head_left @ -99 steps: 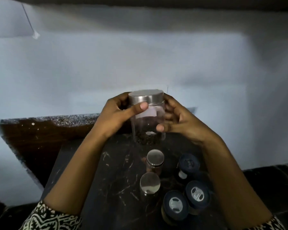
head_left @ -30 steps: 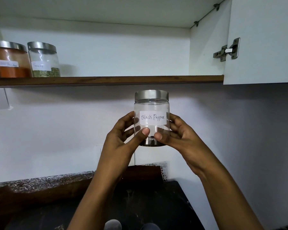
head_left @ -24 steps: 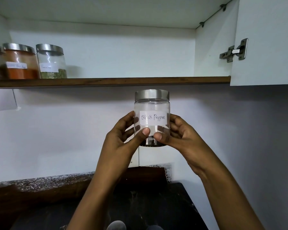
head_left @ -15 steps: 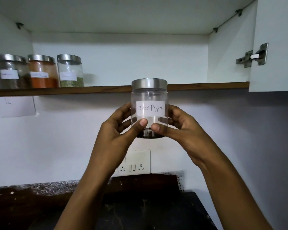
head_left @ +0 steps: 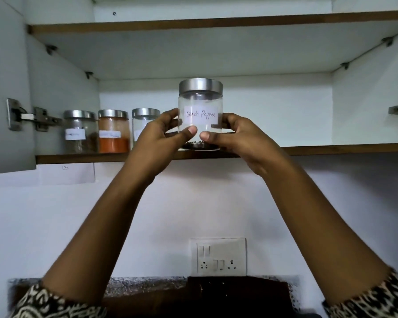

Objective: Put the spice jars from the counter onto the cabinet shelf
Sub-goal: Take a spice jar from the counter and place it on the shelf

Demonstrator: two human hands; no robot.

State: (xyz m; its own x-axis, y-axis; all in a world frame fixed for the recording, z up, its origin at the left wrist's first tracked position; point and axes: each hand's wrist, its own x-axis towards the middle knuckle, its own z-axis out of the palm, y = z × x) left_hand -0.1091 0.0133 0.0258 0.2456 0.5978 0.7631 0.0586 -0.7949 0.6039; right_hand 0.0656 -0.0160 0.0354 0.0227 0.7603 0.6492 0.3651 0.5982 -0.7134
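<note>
While I watch through the head camera, I log what is in view.

1. Black Pepper jar (head_left: pixel 200 113): clear, with a steel lid. Its handwritten white label faces me, and a thin layer of dark peppercorns lies at the bottom. It is upright at the front edge of the cabinet shelf (head_left: pixel 331 149), right of the shelved row. I cannot tell whether its base touches the board.
2. Left hand (head_left: pixel 157 143): fingers curled round the jar's left side, thumb pressed on the front below the label.
3. Right hand (head_left: pixel 237 141): a mirrored grip on the right side, its thumb tip near the other thumb.
4. Shelf, left end, standing in a row: brown-filled jar (head_left: pixel 80 131), orange-powder jar (head_left: pixel 113 131), and third jar (head_left: pixel 143 120), partly hidden behind the left hand.
5. Door hinge (head_left: pixel 30 117), far left.
6. Socket plate (head_left: pixel 217 257), on the wall below.
7. Dark counter (head_left: pixel 147 285), at the bottom edge.
</note>
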